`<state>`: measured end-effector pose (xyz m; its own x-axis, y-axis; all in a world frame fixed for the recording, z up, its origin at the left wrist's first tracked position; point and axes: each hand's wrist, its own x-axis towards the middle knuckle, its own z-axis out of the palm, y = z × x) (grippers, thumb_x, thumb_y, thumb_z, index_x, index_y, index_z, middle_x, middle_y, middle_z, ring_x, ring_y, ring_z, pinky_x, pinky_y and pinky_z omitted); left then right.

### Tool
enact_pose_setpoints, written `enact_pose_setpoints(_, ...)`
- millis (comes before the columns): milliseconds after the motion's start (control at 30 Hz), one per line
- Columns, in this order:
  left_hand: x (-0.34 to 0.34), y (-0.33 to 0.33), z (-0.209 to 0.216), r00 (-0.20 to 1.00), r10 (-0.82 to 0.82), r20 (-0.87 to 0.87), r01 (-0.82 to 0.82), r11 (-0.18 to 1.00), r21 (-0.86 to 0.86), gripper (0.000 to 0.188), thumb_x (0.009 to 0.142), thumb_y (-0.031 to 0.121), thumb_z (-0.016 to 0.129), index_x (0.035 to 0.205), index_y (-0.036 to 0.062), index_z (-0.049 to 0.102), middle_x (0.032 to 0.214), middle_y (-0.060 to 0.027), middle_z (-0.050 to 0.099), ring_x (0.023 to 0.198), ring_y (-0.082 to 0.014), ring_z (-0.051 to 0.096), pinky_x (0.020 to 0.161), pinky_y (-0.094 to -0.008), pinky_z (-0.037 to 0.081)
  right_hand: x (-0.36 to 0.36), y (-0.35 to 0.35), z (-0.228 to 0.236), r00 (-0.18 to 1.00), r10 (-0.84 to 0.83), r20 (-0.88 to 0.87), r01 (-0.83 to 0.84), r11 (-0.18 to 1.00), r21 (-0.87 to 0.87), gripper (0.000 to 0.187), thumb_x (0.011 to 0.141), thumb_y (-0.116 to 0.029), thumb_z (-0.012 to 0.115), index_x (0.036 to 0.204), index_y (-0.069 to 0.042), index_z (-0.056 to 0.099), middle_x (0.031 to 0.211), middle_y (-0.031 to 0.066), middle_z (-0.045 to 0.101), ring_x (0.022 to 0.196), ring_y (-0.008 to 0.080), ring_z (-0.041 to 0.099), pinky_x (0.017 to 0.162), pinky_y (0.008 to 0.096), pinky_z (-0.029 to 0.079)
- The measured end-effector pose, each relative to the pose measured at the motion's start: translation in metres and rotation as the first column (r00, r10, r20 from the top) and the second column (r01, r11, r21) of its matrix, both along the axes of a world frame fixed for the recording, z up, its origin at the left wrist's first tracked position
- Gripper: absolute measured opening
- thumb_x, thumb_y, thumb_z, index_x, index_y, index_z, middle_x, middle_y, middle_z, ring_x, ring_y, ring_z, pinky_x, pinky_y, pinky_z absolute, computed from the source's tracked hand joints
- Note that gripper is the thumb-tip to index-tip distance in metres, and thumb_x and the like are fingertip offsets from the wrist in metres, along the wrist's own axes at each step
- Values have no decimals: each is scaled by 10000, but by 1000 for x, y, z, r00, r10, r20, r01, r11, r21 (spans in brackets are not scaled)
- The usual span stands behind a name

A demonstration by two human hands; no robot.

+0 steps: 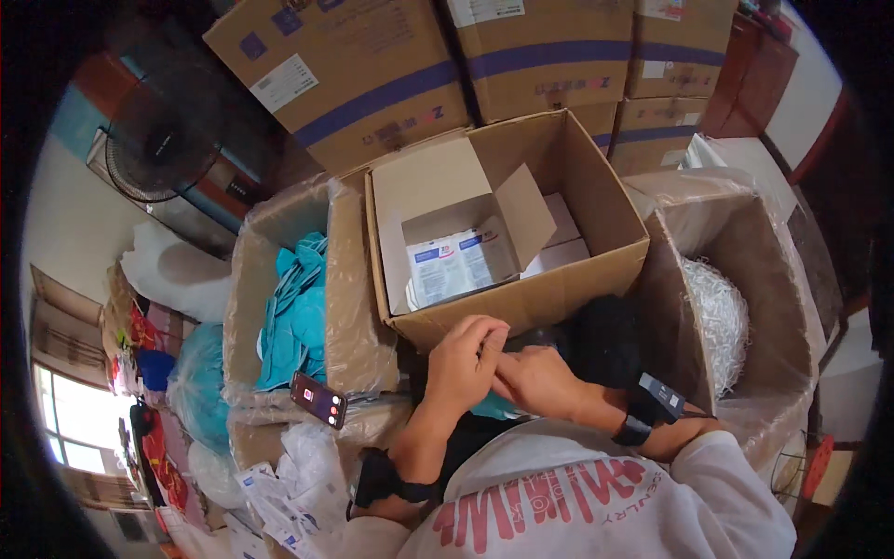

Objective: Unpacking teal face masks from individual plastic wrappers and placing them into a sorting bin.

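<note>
My left hand (464, 361) and my right hand (545, 380) meet over my lap, just in front of a large open cardboard carton (521, 312). Their fingers are bent and pressed together where the hands touch. Whatever lies between them, if anything, is hidden. Below the hands, a bit of teal material (495, 406) shows. Inside the carton stands a smaller open box (438, 182) with flaps up. It holds flat white packets (456, 268) with blue and red print. A black band with a small device (659, 399) is on my right wrist; another black band (380, 478) is on my left.
Left, a plastic-lined carton (358, 289) holds teal fabric pieces (296, 317). A phone (318, 400) rests by its near edge, above loose white packets (279, 508). Right, another lined carton holds white stringy material (717, 326). Large boxes (549, 56) and a fan (149, 168) stand behind.
</note>
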<state>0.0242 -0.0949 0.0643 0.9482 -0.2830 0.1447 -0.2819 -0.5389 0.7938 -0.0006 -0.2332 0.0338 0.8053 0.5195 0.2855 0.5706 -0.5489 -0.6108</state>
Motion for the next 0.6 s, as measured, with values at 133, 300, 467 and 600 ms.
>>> enact_pose_setpoints(133, 0, -3, -11, 993, 58, -100, -67, 994, -83, 207, 870, 196, 482, 889, 17, 584, 793, -88, 609, 716, -160, 572, 664, -279, 444, -5, 1, -9, 999, 9, -49, -9, 1000, 1, 189, 806, -234, 529, 845, -54, 484, 625, 129, 568, 568, 344, 564, 524, 439, 444)
enact_pose_setpoints(300, 2, 13, -18, 980, 86, -180, -105, 990, -97, 210, 850, 205, 522, 829, 10, 598, 729, -60, 603, 654, -122, 548, 610, -264, 436, -6, -2, 9, 911, 171, -375, -124, 982, 145, 240, 860, -275, 474, 919, -43, 493, 722, 175, 572, 667, 355, 563, 583, 424, 446)
enact_pose_setpoints(467, 18, 55, -10, 984, 155, -92, -160, 986, -48, 213, 829, 213, 559, 830, 5, 605, 674, -54, 585, 625, -102, 520, 571, -258, 412, 19, -39, 9, 713, 331, -618, -302, 941, 156, 302, 907, -301, 410, 970, -27, 520, 843, 169, 569, 761, 247, 569, 659, 347, 452)
enact_pose_setpoints(600, 29, 93, 0, 967, 208, -151, -213, 977, -18, 218, 823, 210, 570, 840, -4, 611, 640, -21, 538, 605, -84, 468, 553, -226, 378, 35, -65, 4, 554, 350, -755, -178, 936, 303, 292, 925, -264, 401, 974, -13, 544, 725, 22, 522, 668, 89, 497, 642, 240, 431)
